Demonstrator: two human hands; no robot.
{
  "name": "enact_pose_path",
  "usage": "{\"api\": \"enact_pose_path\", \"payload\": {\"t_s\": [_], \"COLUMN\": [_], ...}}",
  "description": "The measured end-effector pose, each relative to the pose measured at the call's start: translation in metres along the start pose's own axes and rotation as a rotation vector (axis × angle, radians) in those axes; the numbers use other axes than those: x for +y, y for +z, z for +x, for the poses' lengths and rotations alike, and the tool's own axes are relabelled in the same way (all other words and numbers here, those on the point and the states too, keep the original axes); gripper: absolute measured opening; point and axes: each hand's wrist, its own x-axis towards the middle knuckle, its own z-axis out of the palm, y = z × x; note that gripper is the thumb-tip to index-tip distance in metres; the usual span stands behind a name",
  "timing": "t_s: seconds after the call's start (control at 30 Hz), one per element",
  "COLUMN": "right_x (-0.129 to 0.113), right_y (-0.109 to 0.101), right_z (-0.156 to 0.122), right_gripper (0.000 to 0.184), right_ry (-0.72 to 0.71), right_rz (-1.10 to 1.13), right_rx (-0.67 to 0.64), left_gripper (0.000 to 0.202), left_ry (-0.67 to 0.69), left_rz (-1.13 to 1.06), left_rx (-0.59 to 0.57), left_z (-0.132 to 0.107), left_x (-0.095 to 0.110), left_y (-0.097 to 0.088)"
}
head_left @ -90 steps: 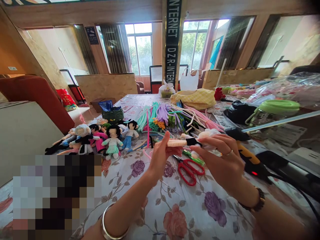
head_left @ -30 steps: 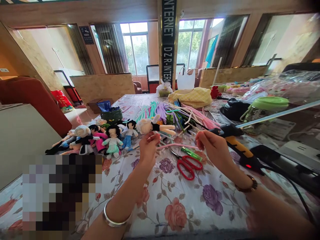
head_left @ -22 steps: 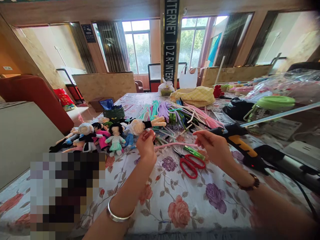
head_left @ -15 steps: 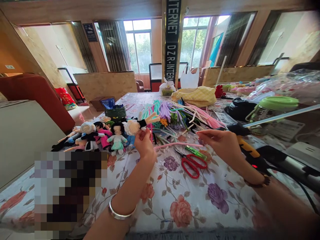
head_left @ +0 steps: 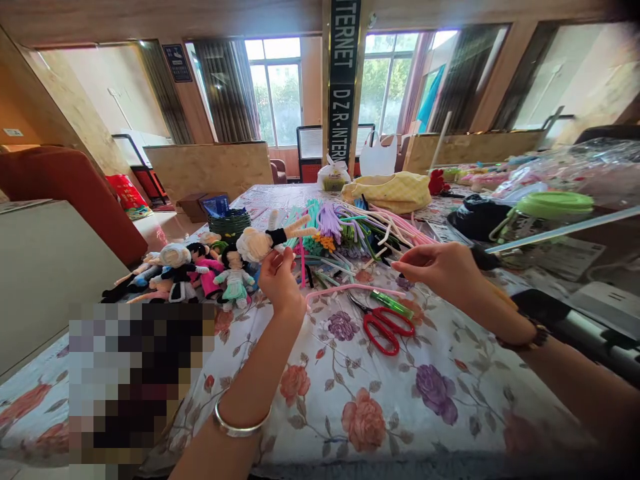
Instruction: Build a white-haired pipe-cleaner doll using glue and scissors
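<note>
My left hand (head_left: 280, 280) is closed round a doll (head_left: 255, 245) with a cream fuzzy head, a black top and pale limbs, held raised and lying sideways. To the right, my right hand (head_left: 435, 267) is pinched, thumb against fingertips; whatever sits between them is too small to make out. A pink pipe cleaner (head_left: 355, 288) lies bent on the table between the hands. Below it are red-handled scissors (head_left: 387, 327) and a green, see-through tool (head_left: 393, 305). Behind my right wrist, a glue gun is mostly hidden, with a long translucent glue stick (head_left: 565, 230) jutting out.
Several finished dolls (head_left: 200, 270) are heaped at left, beside a dark green basket (head_left: 230, 223). Bundles of coloured pipe cleaners (head_left: 333, 227) lie ahead. A yellow cloth bag (head_left: 387, 191), a green-lidded jar (head_left: 555, 207) and clear plastic wrapping (head_left: 590, 167) stand farther back.
My left hand has shifted a little left with the doll, which is turned slightly. My right hand has tilted, and its wrist hides more of the glue gun.
</note>
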Motion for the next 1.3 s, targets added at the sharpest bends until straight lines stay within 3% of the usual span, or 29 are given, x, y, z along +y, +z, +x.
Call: {"api": "enact_pose_path", "payload": {"t_s": [0.27,0.6,0.83,1.0,1.2,1.3], "right_x": [-0.014,-0.019,-0.029,-0.029,-0.021,-0.016], "right_y": [0.028,0.093,0.123,0.116,0.08,0.062], "right_z": [0.015,0.05,0.054,0.052,0.045,0.034], "right_gripper": [0.024,0.023,0.017,0.021,0.025,0.035], "right_ry": [-0.087,-0.204,-0.138,-0.1,-0.127,-0.097], "right_rz": [-0.032,-0.22,-0.37,-0.329,-0.132,0.211], "right_rx": [-0.077,-0.272,-0.312,-0.249,-0.16,-0.139], "left_gripper": [0.017,0.017,0.02,0.023,0.024,0.026], "left_ry": [-0.013,-0.065,-0.053,-0.068,-0.103,-0.107], "left_rz": [-0.001,0.032,0.093,0.117,0.131,0.197], "left_rx": [0.026,-0.06,-0.065,-0.064,-0.186,-0.304], "left_z": [0.0,-0.004,-0.005,-0.005,-0.014,-0.019], "left_x": [0.001,-0.001,-0.003,-0.005,-0.005,-0.005], "left_y": [0.001,0.0,0.0,-0.001,0.001,0.001]}}
